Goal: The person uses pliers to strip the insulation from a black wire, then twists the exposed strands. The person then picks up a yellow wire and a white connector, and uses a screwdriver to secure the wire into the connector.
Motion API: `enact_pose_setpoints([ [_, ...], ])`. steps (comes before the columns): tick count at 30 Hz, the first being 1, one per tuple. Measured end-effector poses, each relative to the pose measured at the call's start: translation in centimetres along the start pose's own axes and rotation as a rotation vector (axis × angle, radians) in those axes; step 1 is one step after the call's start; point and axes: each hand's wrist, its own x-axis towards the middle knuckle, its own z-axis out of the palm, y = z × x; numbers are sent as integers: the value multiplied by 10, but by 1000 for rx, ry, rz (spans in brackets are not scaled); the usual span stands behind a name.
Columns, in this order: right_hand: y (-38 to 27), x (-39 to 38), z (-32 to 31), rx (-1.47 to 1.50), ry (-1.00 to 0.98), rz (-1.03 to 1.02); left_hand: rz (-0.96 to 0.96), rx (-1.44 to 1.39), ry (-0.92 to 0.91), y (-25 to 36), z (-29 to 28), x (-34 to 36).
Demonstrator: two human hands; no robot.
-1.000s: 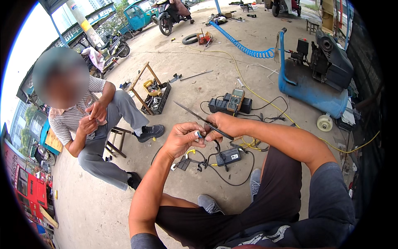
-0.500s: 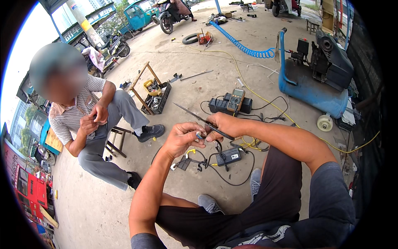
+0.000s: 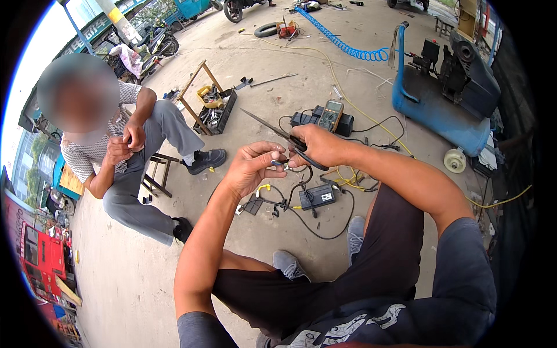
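Note:
My left hand (image 3: 252, 168) pinches a cable end with a small blue piece (image 3: 277, 163) at the middle of the view. My right hand (image 3: 316, 148) is closed on long dark scissors (image 3: 264, 122), blades pointing up and left, beside my left fingertips. Black cable (image 3: 297, 187) hangs below my hands toward a black charger-like box (image 3: 318, 196) on the concrete floor (image 3: 122, 278), among loops of black and yellow wire (image 3: 339, 174). Just behind my right hand, a multimeter (image 3: 331, 114) rests on a dark case (image 3: 304, 119).
A seated person (image 3: 110, 151) is at left on a wooden stool (image 3: 159, 185). A tool crate (image 3: 216, 119) stands behind. A blue compressor (image 3: 441, 124) with coiled hose (image 3: 360, 53) is at right. Scooters (image 3: 162, 46), a tyre (image 3: 264, 30) and a red vehicle (image 3: 43, 255) surround the area.
The view has shifted, so the background sits higher in the picture. Both my hands appear higher, and the scissors in my right hand are angled more steeply.

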Motion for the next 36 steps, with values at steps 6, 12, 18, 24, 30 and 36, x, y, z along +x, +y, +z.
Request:
enact_pose_setpoints([
  [6, 5, 0, -2, -46, 52, 0, -23, 31, 27, -2, -4, 0],
  [12, -9, -2, -3, -113, 54, 38, -117, -17, 29, 1, -1, -2],
  [18, -18, -6, -1, -152, 20, 23, -214, 59, 96, -1, -4, -1],
  [24, -9, -4, -3, -123, 101, 18, -149, 9, 6, -1, -1, -3],
  [30, -2, 0, -5, -58, 168, 25, -89, 1, -21, -3, -2, -2],
  [36, 0, 1, -3, 1, 165, 50, -176, 6, -33, -1, 4, -1],
])
